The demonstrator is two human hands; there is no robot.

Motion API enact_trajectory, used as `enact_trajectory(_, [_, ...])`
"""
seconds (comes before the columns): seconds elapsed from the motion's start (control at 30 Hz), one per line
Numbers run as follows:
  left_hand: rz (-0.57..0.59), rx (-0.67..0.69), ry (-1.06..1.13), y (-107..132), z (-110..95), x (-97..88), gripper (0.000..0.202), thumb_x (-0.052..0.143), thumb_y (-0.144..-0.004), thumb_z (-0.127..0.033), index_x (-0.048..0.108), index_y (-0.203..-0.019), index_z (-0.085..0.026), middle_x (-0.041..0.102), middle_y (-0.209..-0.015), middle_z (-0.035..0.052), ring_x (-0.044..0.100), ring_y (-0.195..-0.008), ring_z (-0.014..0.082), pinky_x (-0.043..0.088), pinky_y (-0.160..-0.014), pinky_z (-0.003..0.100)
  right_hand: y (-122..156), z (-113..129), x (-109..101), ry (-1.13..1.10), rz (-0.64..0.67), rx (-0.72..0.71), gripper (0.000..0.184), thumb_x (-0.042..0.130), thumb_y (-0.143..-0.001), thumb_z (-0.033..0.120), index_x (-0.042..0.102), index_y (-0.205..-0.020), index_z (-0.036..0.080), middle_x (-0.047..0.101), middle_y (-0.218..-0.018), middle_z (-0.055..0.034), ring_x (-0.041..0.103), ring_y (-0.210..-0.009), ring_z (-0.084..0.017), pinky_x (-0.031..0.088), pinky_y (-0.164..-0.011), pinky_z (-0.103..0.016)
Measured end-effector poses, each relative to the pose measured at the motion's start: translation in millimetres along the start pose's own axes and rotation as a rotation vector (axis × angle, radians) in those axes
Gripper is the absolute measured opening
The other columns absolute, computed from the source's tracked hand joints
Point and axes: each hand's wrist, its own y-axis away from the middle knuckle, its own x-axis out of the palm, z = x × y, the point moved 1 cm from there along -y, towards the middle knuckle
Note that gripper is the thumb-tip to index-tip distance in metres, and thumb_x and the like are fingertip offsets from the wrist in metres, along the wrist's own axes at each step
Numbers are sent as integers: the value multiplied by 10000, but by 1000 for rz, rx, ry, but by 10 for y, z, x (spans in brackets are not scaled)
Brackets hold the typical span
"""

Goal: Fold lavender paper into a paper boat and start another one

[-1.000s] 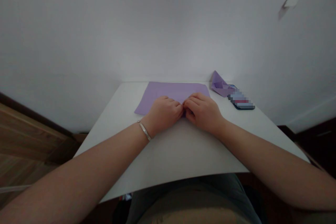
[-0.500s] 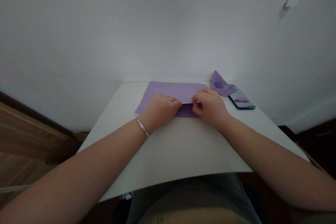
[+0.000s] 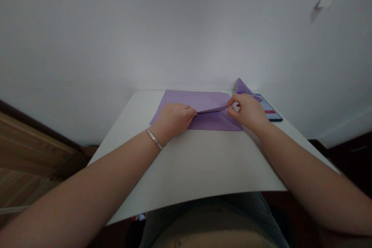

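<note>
A sheet of purple paper lies on the white table in front of me, with a layer of it raised along a crosswise edge. My left hand is closed on that edge near the middle, its fingertips pressed together and partly hidden. With thumb and index finger my right hand pinches the right end of the same raised edge. Below the edge, the lower part of the paper shows darker and lies flat.
A folded purple paper piece stands behind my right hand, partly hidden. A phone lies beside it on the white table. The wall rises at the table's far edge; wooden boards are at the left.
My right hand has moved right along the paper's raised edge, now partly covering the folded piece and phone. My left hand has shifted slightly left. More of the lower paper shows between them.
</note>
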Motion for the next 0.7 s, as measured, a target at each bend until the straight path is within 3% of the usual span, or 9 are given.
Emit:
enact_trajectory(0.13, [1,-33,-10,7,29,25,297,438,-936,-296,724,-955,-219,732,-873,59,667,-759,217,446,-610,305,14,-28,-30,-50,-38,77,84,543,-758,236,618,-790,213,694,-844,-43,603,-706,-199,412,-624,-316])
enact_trajectory(0.23, [0,-53,-5,6,37,24,297,438,-939,-308,723,-950,-224,731,-871,53,667,-760,215,435,-602,298,34,12,-47,-89,-105,-40,126,553,-786,240,628,-879,201,700,-916,-65,625,-838,-226,451,-715,-335])
enact_trajectory(0.37, [8,-7,8,-3,21,4,292,434,-944,-302,710,-967,-208,727,-875,55,667,-768,211,438,-624,299,68,175,-22,-34,-69,-299,202,625,-806,292,652,-982,194,706,-985,-66,612,-955,-247,455,-800,-349])
enact_trajectory(0.47, [-11,32,24,-7,9,-5,280,437,-950,-306,697,-975,-205,724,-880,52,665,-775,203,437,-631,296,83,296,14,-42,-69,-354,102,580,-855,240,672,-878,203,719,-897,-36,629,-873,-215,455,-759,-320])
enact_trajectory(0.7, [-179,85,66,-17,-76,-78,224,460,-935,-270,663,-998,-196,701,-864,44,626,-728,172,409,-631,287,110,463,-3,-100,-120,-400,136,544,-872,205,673,-830,196,714,-842,-40,625,-817,-195,438,-728,-303])
